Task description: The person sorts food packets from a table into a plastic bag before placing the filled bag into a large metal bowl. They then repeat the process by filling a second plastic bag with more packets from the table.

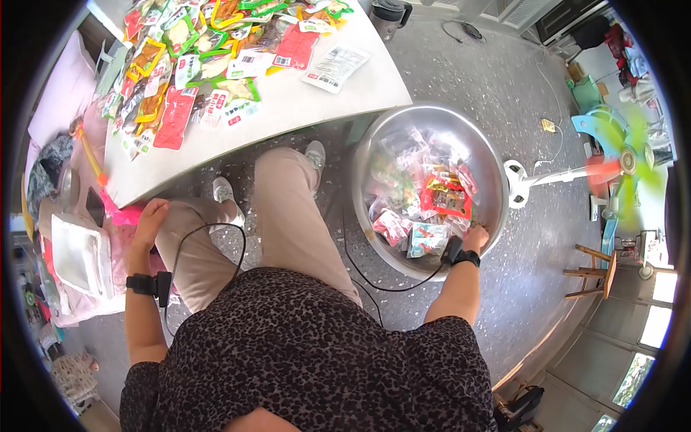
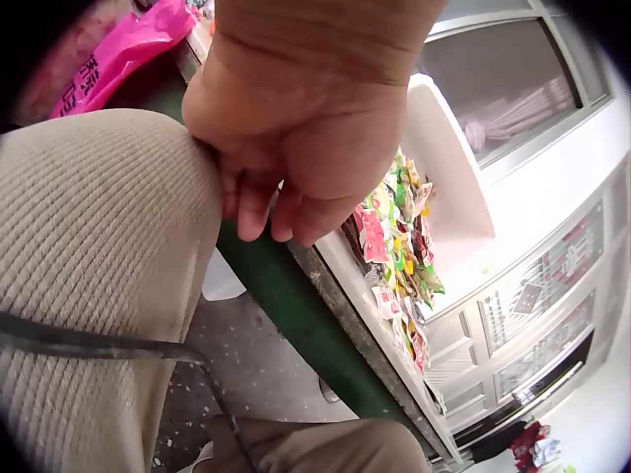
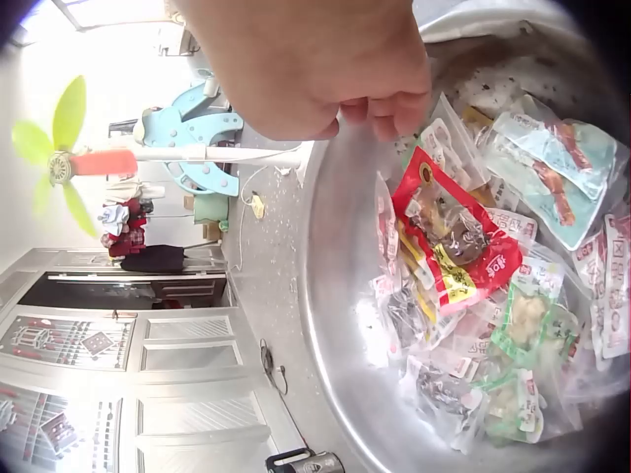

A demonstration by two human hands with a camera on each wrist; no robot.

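Note:
My left hand [image 1: 150, 222] hangs by my left knee, close to the front edge of the white table [image 1: 288, 122]. In the left wrist view its fingers [image 2: 258, 212] are loosely curled, with nothing visible in them. My right hand [image 1: 475, 237] is at the near right side of a large metal basin [image 1: 366, 209]. Its fingers [image 3: 383, 123] bend down over the packets, and no packet shows between them. Inside the basin lie several sealed food packets, among them a red-bordered packet [image 3: 454, 232] near the fingertips and a pale blue packet [image 3: 557, 172].
Colourful food packets [image 1: 209, 57] are heaped on the table, with a silver-backed packet [image 1: 336, 68] near its edge. A standing fan [image 1: 554, 175] is right of the basin. Left of me is a white foam box [image 1: 80, 255]. Cables run from both wrists, and a wooden stool [image 1: 594, 271] stands far right.

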